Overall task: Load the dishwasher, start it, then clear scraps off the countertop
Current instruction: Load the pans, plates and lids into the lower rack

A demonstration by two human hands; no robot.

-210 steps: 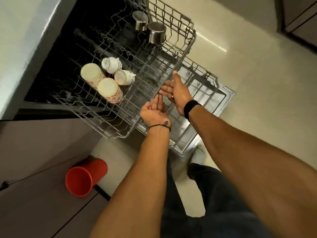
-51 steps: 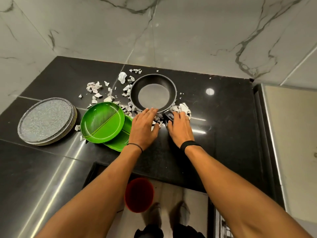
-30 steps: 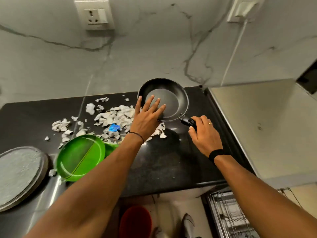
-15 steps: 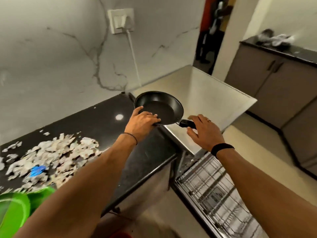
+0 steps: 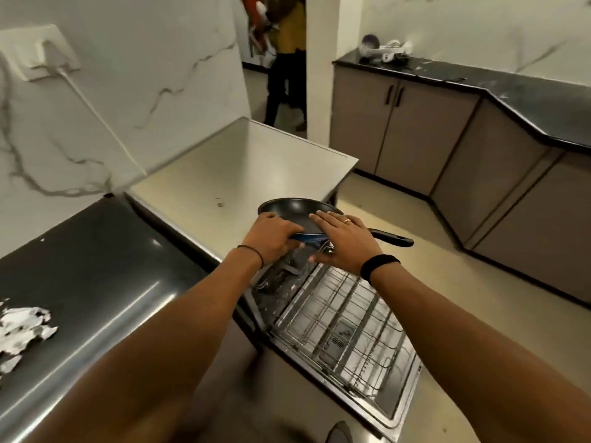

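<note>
While reading from the far left, locate the white scraps [image 5: 22,327] lying on the black surface [image 5: 96,266], at its left edge. Higher up, on the marbled wall, find a socket plate [image 5: 38,52] with a white cable [image 5: 96,116] running down to the right, behind the dishwasher [image 5: 243,167]. Note the beige top of that unit, directly beside the end of the surface.

Beyond it, in a doorway, see a standing person [image 5: 284,59], blurred.

At centre, identify the frying pan [image 5: 294,209]: held in the air, roughly level, above the front edge of the dishwasher top. Check the left grip [image 5: 271,238]: clenched on the near-left rim of the pan, thumb on the lip, fingers curled underneath. Check the right grip [image 5: 342,241]: released, fingers straight, laid palm down across the right rim beside the root of the handle [image 5: 390,239]. Observe the handle projecting to the right, free of both grips.

Below the pan, find the door [image 5: 393,410] lying open, with the wire lower rack [image 5: 345,330] extended over it.

At right, note brown cupboards [image 5: 415,132] under a dark far counter [image 5: 511,87], carrying small items too blurred to identify.
</note>
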